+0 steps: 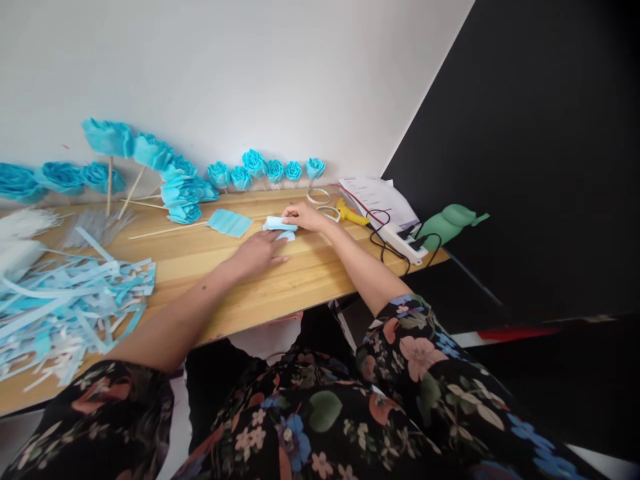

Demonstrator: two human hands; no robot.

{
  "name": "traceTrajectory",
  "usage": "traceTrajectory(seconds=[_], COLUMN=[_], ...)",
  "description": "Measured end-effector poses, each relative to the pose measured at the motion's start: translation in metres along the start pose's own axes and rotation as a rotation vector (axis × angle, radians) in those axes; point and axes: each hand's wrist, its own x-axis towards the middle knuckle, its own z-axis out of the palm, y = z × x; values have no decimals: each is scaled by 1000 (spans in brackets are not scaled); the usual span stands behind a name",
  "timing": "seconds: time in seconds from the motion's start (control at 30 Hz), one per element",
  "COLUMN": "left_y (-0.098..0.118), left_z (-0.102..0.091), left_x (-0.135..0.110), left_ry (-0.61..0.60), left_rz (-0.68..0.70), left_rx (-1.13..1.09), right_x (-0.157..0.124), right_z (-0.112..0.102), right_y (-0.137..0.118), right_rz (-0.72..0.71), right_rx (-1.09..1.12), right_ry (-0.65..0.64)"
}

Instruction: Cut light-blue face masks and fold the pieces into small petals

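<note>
A small stack of light blue crepe paper pieces (280, 221) lies on the wooden table in front of me. My right hand (304, 217) pinches the stack's upper right edge between thumb and fingers. My left hand (256, 256) rests low on the tabletop, fingers stretched out, with its fingertips at the stack's near left side. A separate flat sheet of blue crepe paper (229, 223) is left of the hands, touching the end of a thin wooden stick (167, 231).
Blue paper roses (181, 190) line the wall, some on sticks. Paper strips (75, 300) heap at the left. To the right are tape rolls (319, 196), a yellow glue gun (351, 212), printed sheets (383, 200), a white power strip (400, 244) with black cables and a green object (447, 225).
</note>
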Motion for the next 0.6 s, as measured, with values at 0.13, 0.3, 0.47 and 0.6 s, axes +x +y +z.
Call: traceTrajectory(seconds=[0.13,0.3,0.47,0.6], left_y=[4,2,-4,-4], left_z=[-16,-27,-7,1], left_x=[1,1,3,2], left_ry=[49,411,207,124], left_rz=[-131,-234,7,34], left_rx=[-20,-66,-81,-58], right_x=[-2,-7,-5,-3], right_z=[0,5,6,8], right_y=[-4,-7,-9,-10], right_rz=[-13,2,4,-69], right_rx=[-224,-322,-397,-369], right_ry=[-5,24,28,29])
